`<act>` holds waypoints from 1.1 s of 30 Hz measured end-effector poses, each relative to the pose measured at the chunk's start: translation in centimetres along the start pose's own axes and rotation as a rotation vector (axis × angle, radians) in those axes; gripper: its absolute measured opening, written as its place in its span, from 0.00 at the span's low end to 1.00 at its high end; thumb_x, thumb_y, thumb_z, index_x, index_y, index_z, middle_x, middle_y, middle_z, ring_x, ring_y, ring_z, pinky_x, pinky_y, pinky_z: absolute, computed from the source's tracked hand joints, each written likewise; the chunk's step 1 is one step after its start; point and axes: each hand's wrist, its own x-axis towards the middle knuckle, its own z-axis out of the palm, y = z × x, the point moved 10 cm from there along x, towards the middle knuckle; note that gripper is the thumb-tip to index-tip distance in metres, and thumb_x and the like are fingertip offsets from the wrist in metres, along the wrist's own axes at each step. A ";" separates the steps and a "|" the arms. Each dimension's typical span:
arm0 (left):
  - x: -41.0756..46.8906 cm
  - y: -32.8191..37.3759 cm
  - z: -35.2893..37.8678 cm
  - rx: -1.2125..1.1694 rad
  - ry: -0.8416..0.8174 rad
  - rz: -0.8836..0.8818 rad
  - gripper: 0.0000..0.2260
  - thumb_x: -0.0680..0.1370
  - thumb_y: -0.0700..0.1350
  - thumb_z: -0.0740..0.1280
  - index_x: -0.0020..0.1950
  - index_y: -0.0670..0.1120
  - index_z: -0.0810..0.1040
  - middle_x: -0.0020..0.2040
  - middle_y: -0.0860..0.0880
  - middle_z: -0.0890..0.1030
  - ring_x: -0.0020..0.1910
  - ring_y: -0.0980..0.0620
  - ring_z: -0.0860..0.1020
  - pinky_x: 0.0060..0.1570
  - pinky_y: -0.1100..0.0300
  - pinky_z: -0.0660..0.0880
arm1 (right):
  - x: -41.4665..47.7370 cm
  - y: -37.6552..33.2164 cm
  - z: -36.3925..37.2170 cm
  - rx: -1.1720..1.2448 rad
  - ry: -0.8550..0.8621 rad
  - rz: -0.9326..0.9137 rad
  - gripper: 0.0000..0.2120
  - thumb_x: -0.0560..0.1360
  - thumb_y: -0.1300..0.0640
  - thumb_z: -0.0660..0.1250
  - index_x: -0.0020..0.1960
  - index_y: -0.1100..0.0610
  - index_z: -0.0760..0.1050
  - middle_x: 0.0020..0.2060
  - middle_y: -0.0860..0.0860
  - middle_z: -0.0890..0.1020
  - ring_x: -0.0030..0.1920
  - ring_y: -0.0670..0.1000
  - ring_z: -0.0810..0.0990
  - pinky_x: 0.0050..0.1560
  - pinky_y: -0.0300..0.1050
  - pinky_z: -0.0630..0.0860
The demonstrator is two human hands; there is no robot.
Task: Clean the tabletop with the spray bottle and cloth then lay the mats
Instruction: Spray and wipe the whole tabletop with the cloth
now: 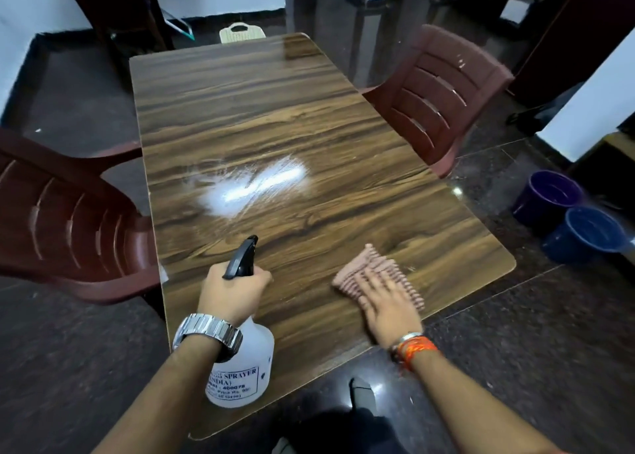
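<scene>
Wiping stage: spray bottle (242,367) is clasped in left grip (231,293), cloth (372,271) is pressed to desk (268,109) under spread right grip (390,307). Next, the sprayed patch (254,185) is judged due.

Both forearms are bare. Behind the left hand (233,293) sits a silver metal link watch (208,333); behind the right hand (388,305), a thin silver bangle (408,337) and a band of orange threads (418,348).
</scene>
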 end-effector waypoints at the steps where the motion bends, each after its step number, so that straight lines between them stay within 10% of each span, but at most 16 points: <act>1: -0.1 0.2 0.6 0.007 -0.006 0.001 0.07 0.70 0.41 0.71 0.41 0.36 0.81 0.24 0.47 0.73 0.23 0.47 0.71 0.30 0.57 0.72 | 0.3 3.3 -0.7 0.010 0.001 0.097 0.26 0.77 0.42 0.47 0.71 0.45 0.67 0.70 0.46 0.70 0.69 0.55 0.70 0.68 0.53 0.66; 7: -0.2 2.2 4.2 0.000 -0.007 0.009 0.09 0.69 0.42 0.70 0.41 0.36 0.79 0.26 0.47 0.73 0.25 0.47 0.71 0.30 0.57 0.70 | 2.1 13.1 -2.6 0.096 0.079 0.324 0.30 0.76 0.40 0.45 0.74 0.49 0.64 0.73 0.48 0.66 0.74 0.56 0.62 0.73 0.55 0.59; 22: 0.5 5.8 6.6 -0.068 0.119 -0.057 0.05 0.71 0.44 0.71 0.38 0.43 0.82 0.27 0.50 0.79 0.27 0.49 0.76 0.33 0.57 0.77 | 3.2 11.1 -1.8 0.265 0.149 0.287 0.19 0.80 0.56 0.55 0.69 0.55 0.72 0.69 0.51 0.73 0.73 0.60 0.64 0.71 0.54 0.61; 29: -1.2 1.9 1.8 -0.109 0.270 -0.145 0.07 0.70 0.42 0.73 0.33 0.46 0.80 0.30 0.51 0.80 0.33 0.50 0.79 0.33 0.62 0.72 | 0.9 -5.1 0.3 0.313 0.026 -0.176 0.29 0.65 0.65 0.68 0.65 0.49 0.76 0.66 0.46 0.75 0.68 0.55 0.73 0.70 0.44 0.62; 33: -2.9 -0.9 -2.6 -0.130 0.366 -0.166 0.07 0.70 0.41 0.73 0.33 0.46 0.81 0.32 0.50 0.82 0.36 0.49 0.80 0.35 0.61 0.72 | -3.3 -15.9 3.2 0.265 -0.190 -0.519 0.32 0.52 0.53 0.75 0.56 0.40 0.79 0.55 0.35 0.80 0.56 0.45 0.81 0.60 0.39 0.72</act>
